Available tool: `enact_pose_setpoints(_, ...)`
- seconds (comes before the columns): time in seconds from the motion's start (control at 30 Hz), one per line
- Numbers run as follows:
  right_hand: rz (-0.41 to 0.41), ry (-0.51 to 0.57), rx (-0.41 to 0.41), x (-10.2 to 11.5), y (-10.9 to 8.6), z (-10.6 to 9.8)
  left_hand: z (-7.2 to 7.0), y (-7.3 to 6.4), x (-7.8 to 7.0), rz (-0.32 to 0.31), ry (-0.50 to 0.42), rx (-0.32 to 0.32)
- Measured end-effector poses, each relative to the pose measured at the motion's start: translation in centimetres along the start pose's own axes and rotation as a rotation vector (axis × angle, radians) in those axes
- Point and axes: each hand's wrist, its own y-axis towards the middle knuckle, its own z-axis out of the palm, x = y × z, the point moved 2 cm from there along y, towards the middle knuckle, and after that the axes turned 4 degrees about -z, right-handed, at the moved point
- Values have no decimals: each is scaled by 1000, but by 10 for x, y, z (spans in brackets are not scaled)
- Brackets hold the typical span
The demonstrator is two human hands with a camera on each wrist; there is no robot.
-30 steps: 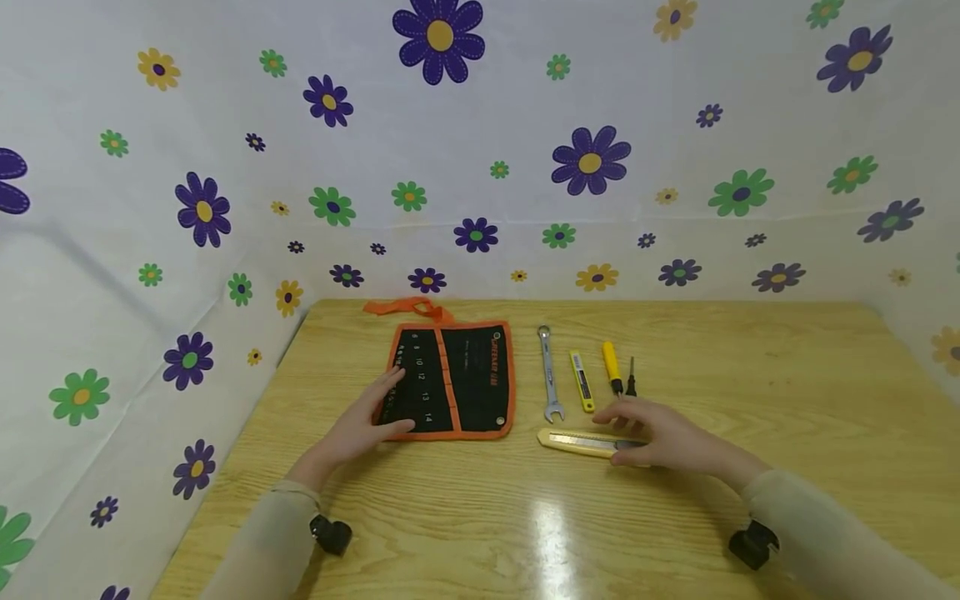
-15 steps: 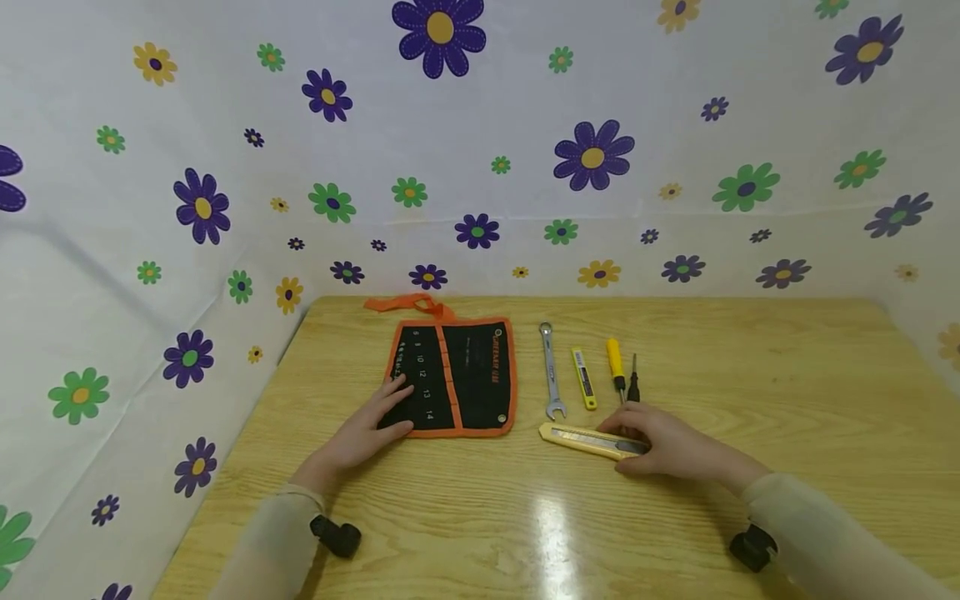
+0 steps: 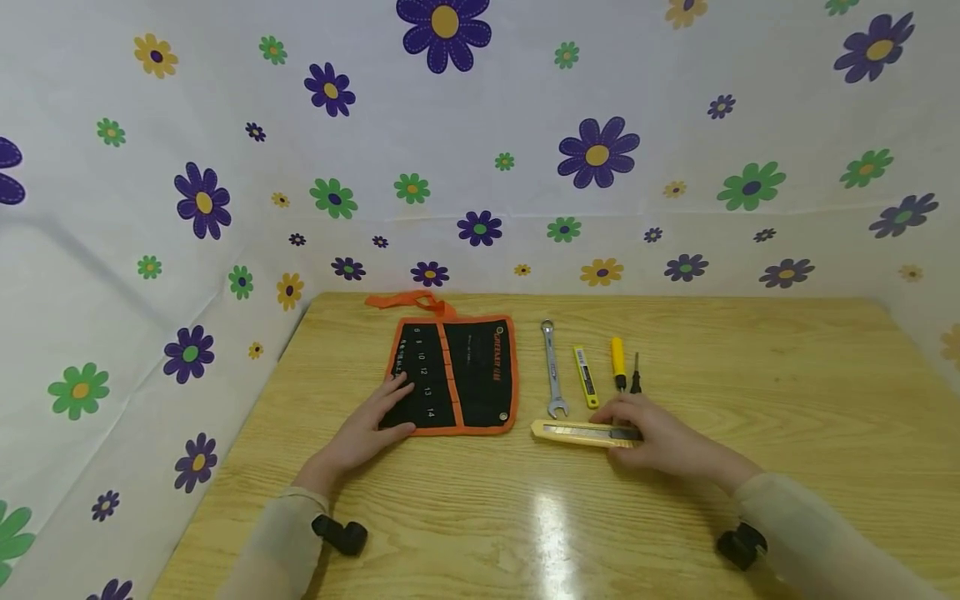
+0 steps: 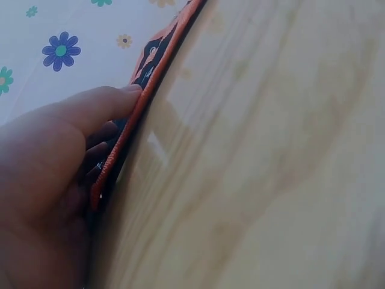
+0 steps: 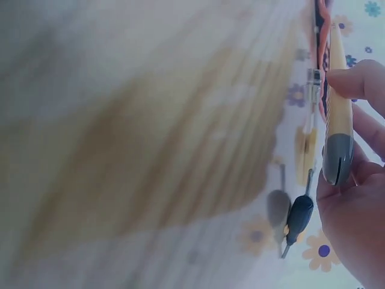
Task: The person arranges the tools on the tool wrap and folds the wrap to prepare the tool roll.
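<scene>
A yellow utility knife (image 3: 570,432) is pinched between the thumb and fingers of my right hand (image 3: 660,435). In the right wrist view the knife's grey end (image 5: 338,159) points toward the camera, and its body appears raised off the tabletop. My left hand (image 3: 366,427) rests on the lower left corner of a black tool pouch (image 3: 480,375) with orange edging and printed sizes. Its fingers lie spread over the fabric, with the thumb (image 4: 114,103) along the near edge in the left wrist view. The pouch lies unfolded and flat.
Right of the pouch lie a combination wrench (image 3: 552,371), a yellow blade case (image 3: 586,377), a yellow-handled screwdriver (image 3: 617,360) and a small dark-handled tool (image 5: 300,214). My right hand partly covers the last two in the head view. A flowered cloth (image 3: 480,150) hangs behind the wooden table (image 3: 450,517).
My right hand has closed on the utility knife and lifted it, shifting slightly left within the last half second. My left hand stays on the pouch, its fingers slightly lower than at first.
</scene>
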Motion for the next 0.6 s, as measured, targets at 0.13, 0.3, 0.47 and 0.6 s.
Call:
enact_pose_setpoints(0.13, -18, -9, -23, 6, 9, 0, 0, 0, 1, 9, 11, -5)
enact_pose_setpoints(0.3, -33, -44, -54, 15, 27, 4, 1, -1, 2, -7, 19, -10)
enact_pose_setpoints(0.47, -42, -93, -87, 20, 50, 10, 1, 0, 2, -35, 20, -17)
enact_pose_setpoints(0.6, -81, -133, -90, 23, 67, 15, 1, 1, 2, -36, 24, -21)
